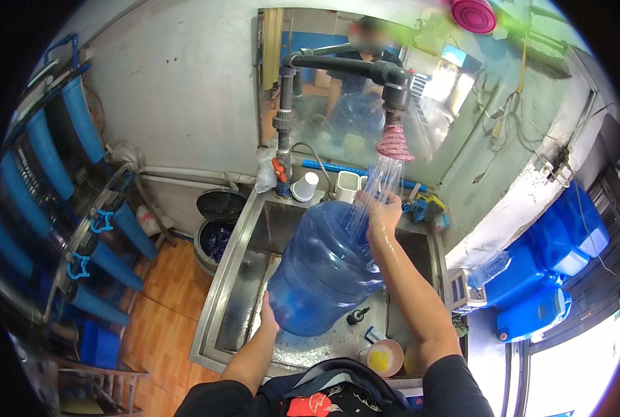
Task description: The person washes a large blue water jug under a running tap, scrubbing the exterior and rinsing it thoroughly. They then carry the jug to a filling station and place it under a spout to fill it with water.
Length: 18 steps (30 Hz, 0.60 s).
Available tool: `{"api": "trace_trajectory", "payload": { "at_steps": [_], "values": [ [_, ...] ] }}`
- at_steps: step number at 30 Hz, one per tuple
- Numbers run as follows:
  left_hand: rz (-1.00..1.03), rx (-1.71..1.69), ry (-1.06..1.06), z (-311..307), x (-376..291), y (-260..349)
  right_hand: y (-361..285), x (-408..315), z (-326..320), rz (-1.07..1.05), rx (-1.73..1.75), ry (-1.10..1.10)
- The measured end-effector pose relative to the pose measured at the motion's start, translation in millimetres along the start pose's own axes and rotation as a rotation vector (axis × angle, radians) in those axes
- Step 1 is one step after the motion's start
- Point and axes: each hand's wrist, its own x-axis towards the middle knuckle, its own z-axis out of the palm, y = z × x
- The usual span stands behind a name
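Note:
A large translucent blue water bottle (323, 271) lies tilted over a stainless steel sink (225, 307), its base towards me. My left hand (270, 314) holds the bottle's base at the left edge. My right hand (384, 212) is at the far end of the bottle, wet and under falling water; the streams hide whether its fingers grip the neck. Above it, a shower-like outlet wrapped in pink printed material (394, 143) pours several streams onto the hand and bottle. The outlet hangs from a dark grey pipe (336, 63).
An orange-handled valve (278, 169) is on the upright pipe. A white cup (305, 186) and a cream container (347, 186) stand on the sink's back ledge. A pink cup with a yellow sponge (384, 358) and a black fitting (358, 315) are at the front. Blue jugs (531, 315) stand right.

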Motion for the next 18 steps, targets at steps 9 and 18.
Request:
{"api": "trace_trajectory", "payload": {
  "at_steps": [9,18],
  "values": [
    [-0.154,0.11,-0.306,-2,2,-2,-32,-14,-17,0.032,0.165,-0.541],
    [-0.283,0.033,-0.103,-5,12,-10,-28,-7,-13,0.068,0.215,-0.735]
  ]
}}
